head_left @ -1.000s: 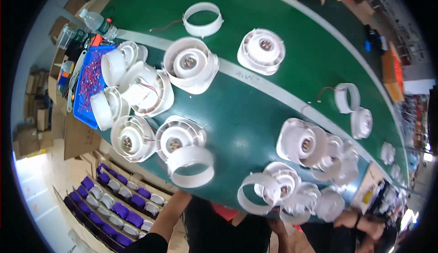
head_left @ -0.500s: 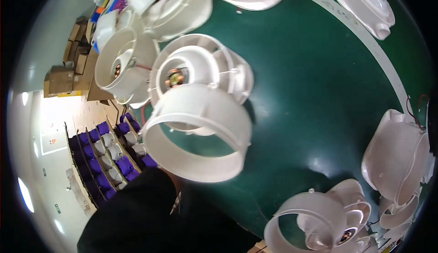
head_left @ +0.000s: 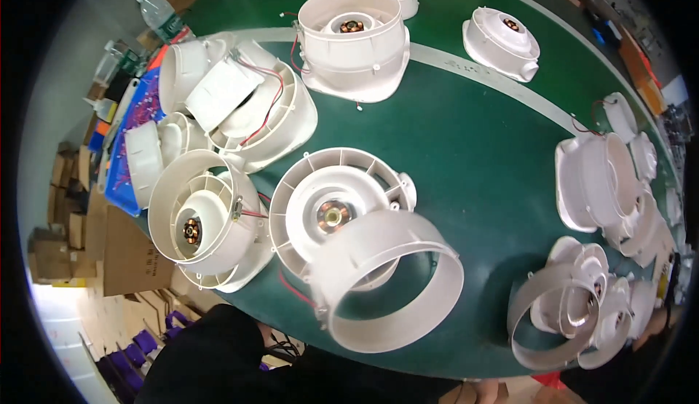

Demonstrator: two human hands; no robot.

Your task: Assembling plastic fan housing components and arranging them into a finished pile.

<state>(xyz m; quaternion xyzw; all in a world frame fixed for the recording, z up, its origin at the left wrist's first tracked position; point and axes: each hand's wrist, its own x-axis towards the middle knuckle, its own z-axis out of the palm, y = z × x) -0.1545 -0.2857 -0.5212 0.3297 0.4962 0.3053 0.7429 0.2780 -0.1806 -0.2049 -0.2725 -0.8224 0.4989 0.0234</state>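
Observation:
In front of me stands a round white fan housing (head_left: 300, 200) with a copper-wound motor (head_left: 333, 216) at its centre. A wide white plastic ring (head_left: 437, 287) overlaps its near right side, tilted so that the green table shows through it. A red wire comes out between the two. My left hand (head_left: 266, 333) shows only as a bit of skin beyond a black sleeve, below the table's near edge; its fingers are hidden. At the lower picture edge there is a patch of skin, seemingly my right hand (head_left: 489, 389), its fingers mostly cut off. Neither visibly touches the housing or ring.
Another ringed housing (head_left: 171, 189) stands close on the left, with more behind it beside a blue tray (head_left: 125, 185). A tall housing (head_left: 353, 62) and a low one (head_left: 502, 44) stand farther back. Several housings crowd the right edge, near another person's arm (head_left: 655, 327).
The view has swung, so more of the far table shows and the housings sit lower in it. The ring now appears farther right across the central housing. My left sleeve sits lower.

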